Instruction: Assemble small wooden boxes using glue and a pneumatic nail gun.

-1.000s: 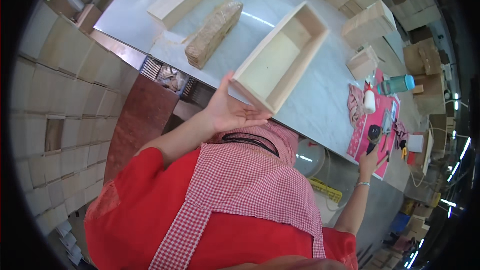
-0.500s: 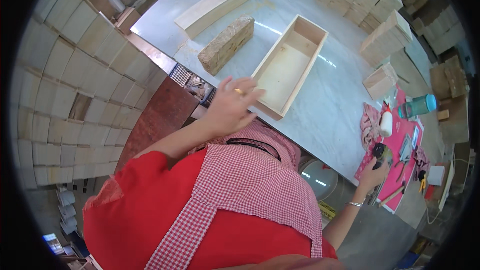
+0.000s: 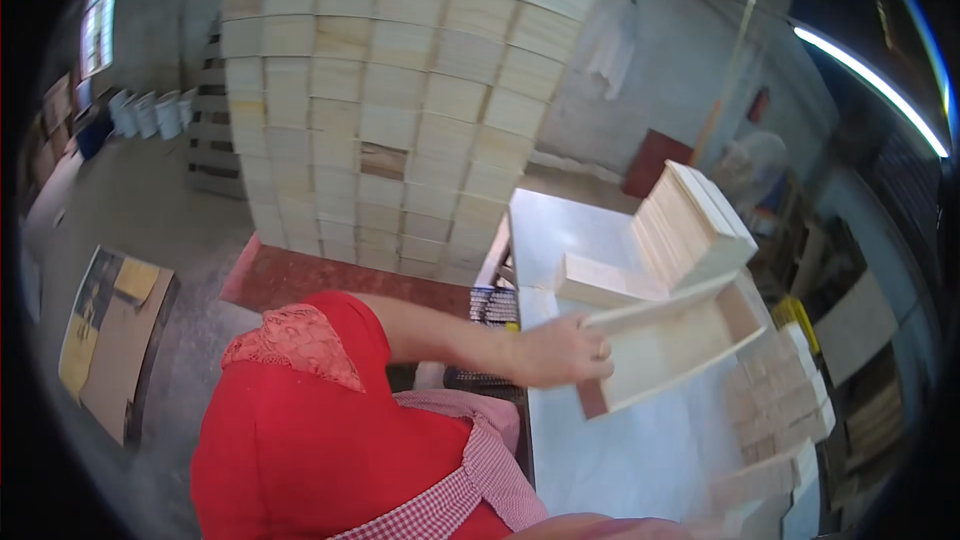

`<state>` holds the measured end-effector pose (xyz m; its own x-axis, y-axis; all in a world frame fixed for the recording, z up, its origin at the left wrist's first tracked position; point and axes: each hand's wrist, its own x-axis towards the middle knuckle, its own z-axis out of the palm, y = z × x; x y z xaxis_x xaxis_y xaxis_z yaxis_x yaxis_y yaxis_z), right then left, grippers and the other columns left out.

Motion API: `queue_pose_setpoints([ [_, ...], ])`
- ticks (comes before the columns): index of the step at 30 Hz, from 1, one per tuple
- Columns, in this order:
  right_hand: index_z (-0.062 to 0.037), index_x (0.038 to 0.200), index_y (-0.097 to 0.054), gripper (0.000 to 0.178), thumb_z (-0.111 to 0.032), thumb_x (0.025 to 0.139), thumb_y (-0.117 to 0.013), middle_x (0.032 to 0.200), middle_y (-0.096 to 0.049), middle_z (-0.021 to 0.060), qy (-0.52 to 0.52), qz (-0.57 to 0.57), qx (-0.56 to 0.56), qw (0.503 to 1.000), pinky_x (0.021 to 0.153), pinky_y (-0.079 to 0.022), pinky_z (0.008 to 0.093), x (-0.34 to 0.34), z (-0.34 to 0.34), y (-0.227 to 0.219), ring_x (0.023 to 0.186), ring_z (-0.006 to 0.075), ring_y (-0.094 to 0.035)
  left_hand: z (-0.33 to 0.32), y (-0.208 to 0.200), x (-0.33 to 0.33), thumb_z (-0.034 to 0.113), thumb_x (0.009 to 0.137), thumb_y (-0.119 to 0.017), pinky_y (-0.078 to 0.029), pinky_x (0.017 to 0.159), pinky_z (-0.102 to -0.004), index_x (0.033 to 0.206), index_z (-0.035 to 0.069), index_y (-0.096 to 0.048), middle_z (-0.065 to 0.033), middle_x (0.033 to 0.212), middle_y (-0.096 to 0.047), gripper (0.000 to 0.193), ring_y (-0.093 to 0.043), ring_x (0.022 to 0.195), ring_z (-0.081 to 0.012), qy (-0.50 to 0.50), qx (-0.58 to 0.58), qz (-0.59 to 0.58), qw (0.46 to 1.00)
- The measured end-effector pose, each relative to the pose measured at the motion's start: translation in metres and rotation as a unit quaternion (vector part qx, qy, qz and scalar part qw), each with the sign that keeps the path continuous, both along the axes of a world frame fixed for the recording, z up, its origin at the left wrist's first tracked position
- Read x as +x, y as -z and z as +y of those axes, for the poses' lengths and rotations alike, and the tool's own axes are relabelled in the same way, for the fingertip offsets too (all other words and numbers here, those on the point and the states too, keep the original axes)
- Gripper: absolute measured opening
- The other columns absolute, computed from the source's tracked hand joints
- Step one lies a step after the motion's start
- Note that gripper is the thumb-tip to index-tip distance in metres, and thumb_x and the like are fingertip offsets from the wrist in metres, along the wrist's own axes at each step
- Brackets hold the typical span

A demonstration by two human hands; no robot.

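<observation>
My left hand [image 3: 562, 352] is closed on the near end of a shallow, open wooden box [image 3: 660, 345], fingers over its rim. The box is pale, long and rectangular, and sits tilted above or on the white tabletop [image 3: 640, 460]; I cannot tell whether it touches. Beyond the box lies a pale wooden piece [image 3: 605, 278]. Beside that piece stands a stack of thin boards [image 3: 692, 225]. My right hand is out of view.
A tall wall of stacked wooden boxes [image 3: 400, 120] stands left of the table. Stacked wood blocks [image 3: 785, 395] line the table's right side. A patterned basket [image 3: 493, 306] is by the table edge. Flattened cardboard [image 3: 115, 340] lies on the floor at left.
The view has swung left. My left hand, open beside the box before, now grips its end. My right hand, earlier at a dark tool on the pink mat, has left the view.
</observation>
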<state>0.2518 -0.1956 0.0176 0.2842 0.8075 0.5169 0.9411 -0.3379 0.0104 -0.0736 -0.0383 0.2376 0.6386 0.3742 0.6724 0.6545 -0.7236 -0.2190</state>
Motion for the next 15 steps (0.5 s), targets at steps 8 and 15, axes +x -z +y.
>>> queue_pose_setpoints([
  [8,-0.0102,0.092,-0.072,0.019,-0.024,0.082,-0.065,0.1,-0.069,0.0103,-0.06,0.019,0.173,0.983,0.086,-0.047,0.0493,0.001,0.019,0.009,0.094,0.0321,-0.062,-0.045,-0.173,-0.17,0.013,0.082,-0.059,-0.039,0.089,-0.0512,0.11,0.012,-0.063,-0.0088,0.104,-0.061,0.028,-0.053,0.111,-0.0296,-0.357,0.31,-0.025,0.881],
  [15,-0.0104,0.084,-0.069,0.012,-0.022,0.082,-0.067,0.093,-0.067,0.0103,-0.058,-0.047,0.282,0.957,0.077,-0.049,0.0468,-0.006,0.022,0.004,0.086,0.0309,-0.063,-0.094,-0.294,-0.353,0.03,0.068,-0.078,-0.036,0.105,-0.0512,0.137,0.005,-0.046,-0.0259,0.135,-0.046,0.08,-0.045,0.124,-0.0435,-0.638,0.364,-0.104,0.67],
])
